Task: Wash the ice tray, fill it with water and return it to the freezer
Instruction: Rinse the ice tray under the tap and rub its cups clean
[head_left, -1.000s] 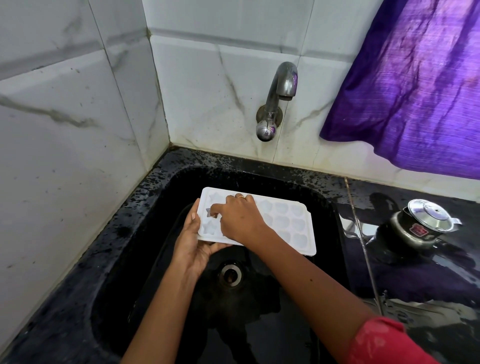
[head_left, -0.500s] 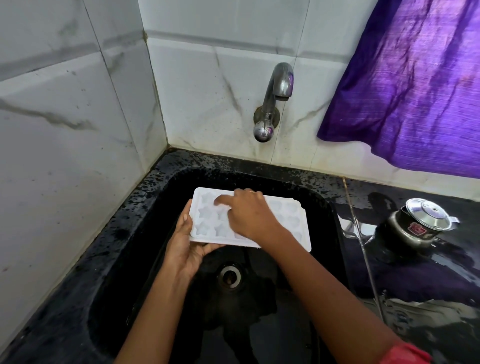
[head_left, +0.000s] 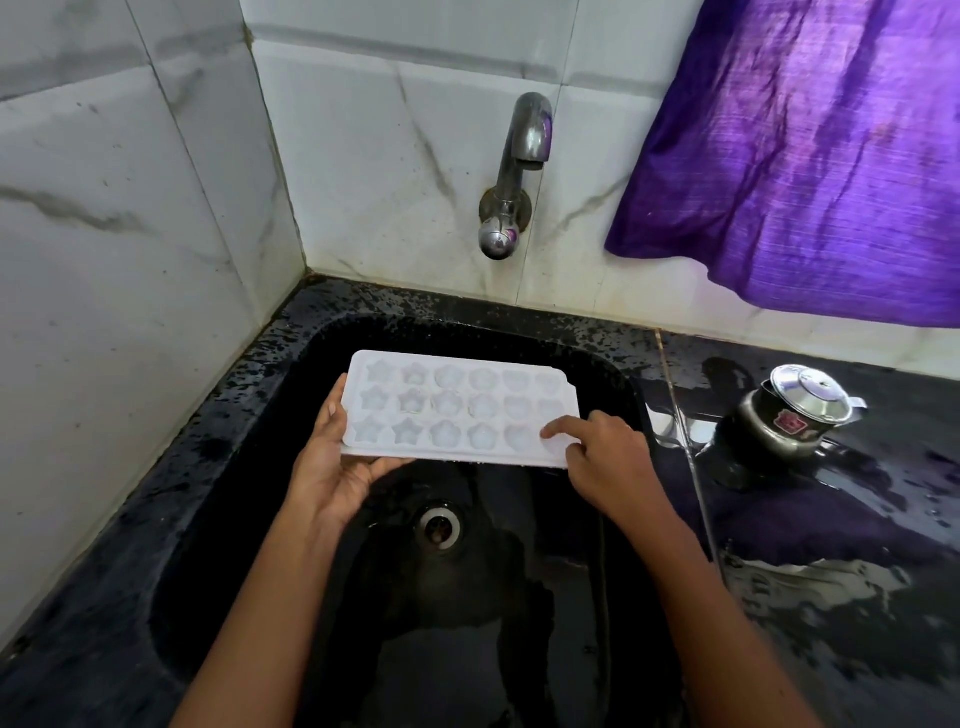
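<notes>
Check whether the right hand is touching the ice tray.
Touching. In the head view, the index fingertip of the right hand rests on the ice tray at its near right corner.

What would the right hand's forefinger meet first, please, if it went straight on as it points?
The ice tray: the right hand touches its near-right mould with a forefinger pointing left along the near row. Beyond, probably the left hand holding that end.
</notes>
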